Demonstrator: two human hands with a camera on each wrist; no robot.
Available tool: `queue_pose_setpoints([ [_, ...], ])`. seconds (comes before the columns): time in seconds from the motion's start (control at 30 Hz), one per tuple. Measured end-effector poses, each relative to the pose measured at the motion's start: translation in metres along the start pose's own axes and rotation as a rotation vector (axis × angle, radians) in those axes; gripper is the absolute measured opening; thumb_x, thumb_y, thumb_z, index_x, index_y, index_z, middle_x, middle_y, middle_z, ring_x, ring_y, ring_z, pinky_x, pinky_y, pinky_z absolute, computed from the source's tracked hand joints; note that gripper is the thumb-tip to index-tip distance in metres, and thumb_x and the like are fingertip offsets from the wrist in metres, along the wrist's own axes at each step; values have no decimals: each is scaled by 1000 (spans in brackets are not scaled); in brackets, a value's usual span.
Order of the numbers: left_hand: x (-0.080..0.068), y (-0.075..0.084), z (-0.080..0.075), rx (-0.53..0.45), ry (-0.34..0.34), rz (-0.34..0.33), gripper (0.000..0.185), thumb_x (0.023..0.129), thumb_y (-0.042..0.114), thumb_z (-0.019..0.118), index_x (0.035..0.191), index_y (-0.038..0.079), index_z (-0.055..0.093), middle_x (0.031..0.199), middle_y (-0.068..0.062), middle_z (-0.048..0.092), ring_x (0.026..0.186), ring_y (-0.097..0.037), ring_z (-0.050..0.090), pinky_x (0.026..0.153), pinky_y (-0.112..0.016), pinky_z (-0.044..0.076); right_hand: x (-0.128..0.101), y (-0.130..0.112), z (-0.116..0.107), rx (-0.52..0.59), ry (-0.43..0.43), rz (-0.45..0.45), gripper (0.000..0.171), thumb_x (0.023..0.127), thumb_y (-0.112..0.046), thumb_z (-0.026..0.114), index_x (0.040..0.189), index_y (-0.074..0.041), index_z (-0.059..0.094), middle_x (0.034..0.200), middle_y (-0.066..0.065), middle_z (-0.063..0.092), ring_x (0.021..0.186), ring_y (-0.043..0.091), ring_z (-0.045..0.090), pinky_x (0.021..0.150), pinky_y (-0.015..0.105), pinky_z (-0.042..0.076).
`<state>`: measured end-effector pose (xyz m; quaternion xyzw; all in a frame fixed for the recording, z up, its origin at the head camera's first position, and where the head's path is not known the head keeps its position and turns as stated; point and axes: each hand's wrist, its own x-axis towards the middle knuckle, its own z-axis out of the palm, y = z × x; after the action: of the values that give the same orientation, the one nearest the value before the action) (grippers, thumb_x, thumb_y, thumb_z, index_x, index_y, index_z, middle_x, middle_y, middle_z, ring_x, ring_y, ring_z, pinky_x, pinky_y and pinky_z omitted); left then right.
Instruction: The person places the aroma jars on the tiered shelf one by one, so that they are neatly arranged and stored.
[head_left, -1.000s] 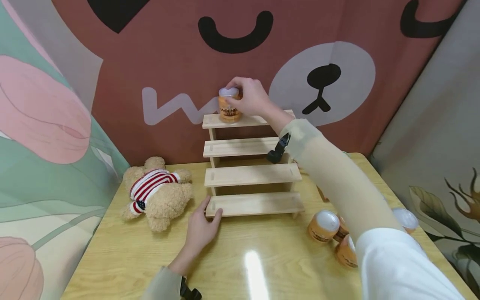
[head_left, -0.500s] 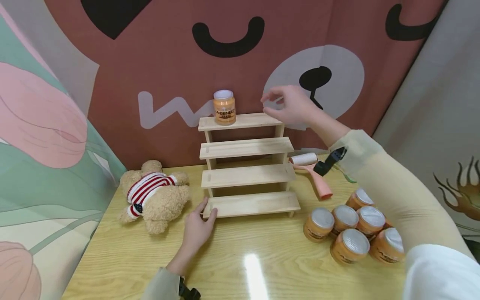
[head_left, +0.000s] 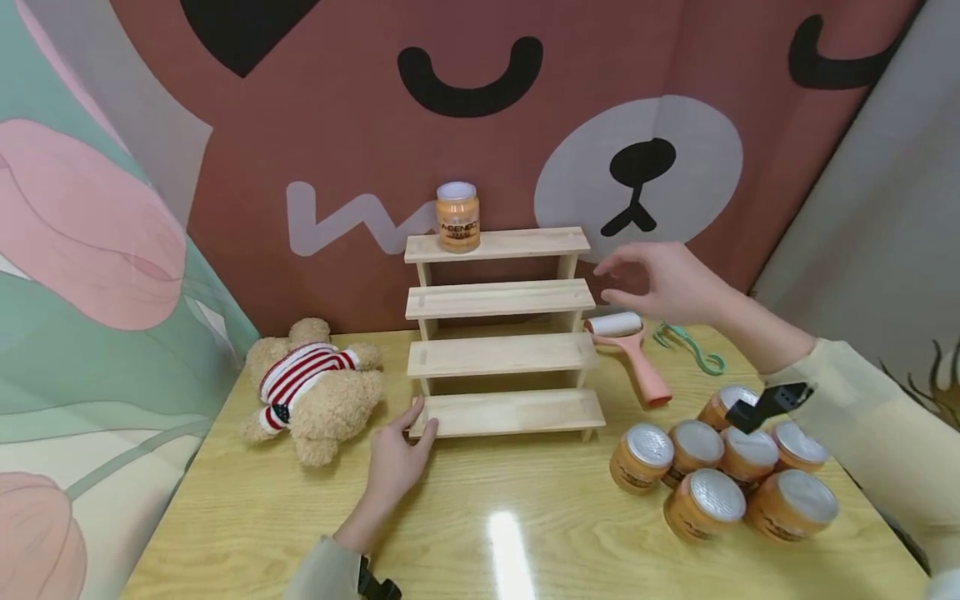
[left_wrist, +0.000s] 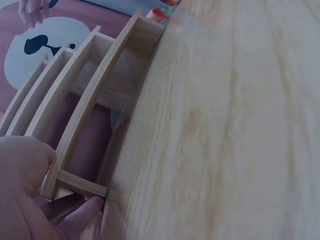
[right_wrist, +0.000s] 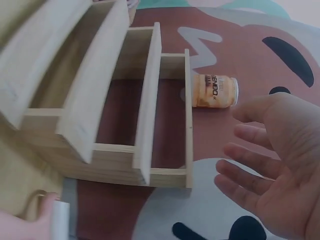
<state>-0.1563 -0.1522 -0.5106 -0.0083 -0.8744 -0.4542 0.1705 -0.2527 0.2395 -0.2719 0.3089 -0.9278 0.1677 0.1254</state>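
Note:
A four-step wooden rack [head_left: 501, 356] [left_wrist: 95, 95] [right_wrist: 115, 110] stands at the back of the table. One orange jar with a white lid [head_left: 457, 216] [right_wrist: 215, 91] sits on its top step, left of middle. My left hand [head_left: 397, 454] [left_wrist: 30, 200] rests on the table and holds the rack's lowest left corner. My right hand [head_left: 663, 279] [right_wrist: 270, 165] hovers empty to the right of the rack, fingers spread. Several more orange jars [head_left: 723, 475] cluster on the table at the right front.
A teddy bear in a striped shirt [head_left: 311, 396] lies left of the rack. A pink lint roller [head_left: 633, 354] and a green hook [head_left: 693, 350] lie behind the jars. A bear-face backdrop hangs behind the yellow wooden table [head_left: 517, 525].
My right hand let go of the jar on the top step and drew back to the right and down. The left hand stayed on the rack's corner.

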Motion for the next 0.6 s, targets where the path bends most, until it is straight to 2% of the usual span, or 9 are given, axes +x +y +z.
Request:
queue_pose_setpoints([
  [0.07,0,0,0,0,-3,7,46,99,21,78,140,3,68,133,-21,71,52,3,53,53,-18,49,-12,1,4,-4,-9,10,27,94,-18,82,120,-14,76,119,5,77,105,25,72,89,48,59],
  [0.23,1,1,-2,-1,7,5,46,98,20,79,140,5,68,130,-24,73,45,5,42,47,-18,43,-34,4,18,26,-45,-41,28,90,-15,86,117,-15,76,109,0,77,98,16,73,82,40,66],
  [0.33,1,2,-2,-4,13,5,46,98,19,79,140,4,68,128,-24,73,43,4,36,45,-19,39,-45,5,24,32,-63,-63,28,89,-16,88,114,-16,76,106,-4,77,94,12,73,79,36,65],
  [0.43,0,3,-1,-6,2,2,47,98,19,79,140,3,68,130,-23,73,44,4,37,46,-19,40,-57,5,29,17,-87,-67,30,88,-21,89,115,-18,77,108,-6,77,87,8,67,74,31,60],
  [0.57,-1,2,0,-5,-2,-19,47,98,19,79,140,4,68,130,-22,73,44,2,38,46,-19,41,-75,5,37,29,-159,-71,32,90,-28,88,118,-19,78,112,-8,77,76,1,55,67,25,49],
  [0.6,-1,2,0,-3,-2,-22,47,98,20,79,140,5,68,126,-23,75,43,2,37,45,-19,40,-79,5,40,39,-177,-72,32,90,-30,88,119,-19,78,112,-9,77,78,-1,55,68,24,51],
])
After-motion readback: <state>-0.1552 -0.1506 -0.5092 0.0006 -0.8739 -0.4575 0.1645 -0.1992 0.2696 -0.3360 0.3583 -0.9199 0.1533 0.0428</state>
